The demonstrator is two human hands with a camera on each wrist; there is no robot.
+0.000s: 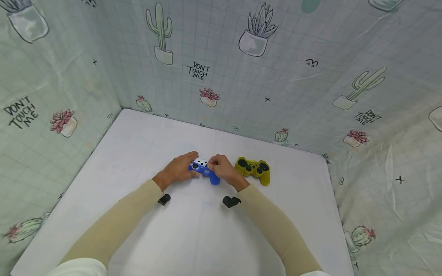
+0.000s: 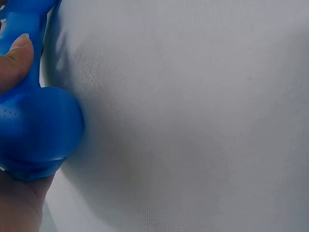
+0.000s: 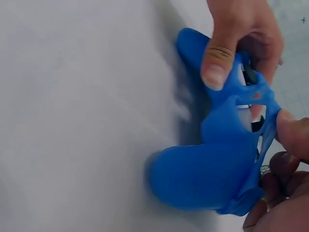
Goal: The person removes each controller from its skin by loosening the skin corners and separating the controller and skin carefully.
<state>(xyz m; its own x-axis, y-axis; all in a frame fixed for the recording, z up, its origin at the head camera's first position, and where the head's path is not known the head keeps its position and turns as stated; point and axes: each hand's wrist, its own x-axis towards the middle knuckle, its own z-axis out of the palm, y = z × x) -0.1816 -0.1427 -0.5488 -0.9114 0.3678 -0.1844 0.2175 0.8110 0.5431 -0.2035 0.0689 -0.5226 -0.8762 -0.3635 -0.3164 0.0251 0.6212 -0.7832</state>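
Observation:
A white game controller (image 1: 201, 161) sits partly inside a stretchy blue cover (image 1: 214, 178), low over the table between both hands. My left hand (image 1: 177, 168) grips its left side, the thumb laid across the front, as the right wrist view also shows. At the other end my right hand (image 1: 222, 167) pinches the rim of the blue cover, and the cover is stretched there. Through openings in the cover (image 3: 207, 176) the white shell and black sticks show in the right wrist view. In the left wrist view a rounded blue handle (image 2: 46, 128) hangs below the left thumb.
An olive-yellow game controller (image 1: 264, 176) with black sticks and buttons lies just right of the right hand. The white table (image 1: 193, 237) is bounded by hanging cactus-print cloth (image 1: 221, 50) at the back and both sides. Black wrist cameras (image 1: 230, 201) sit at both wrists.

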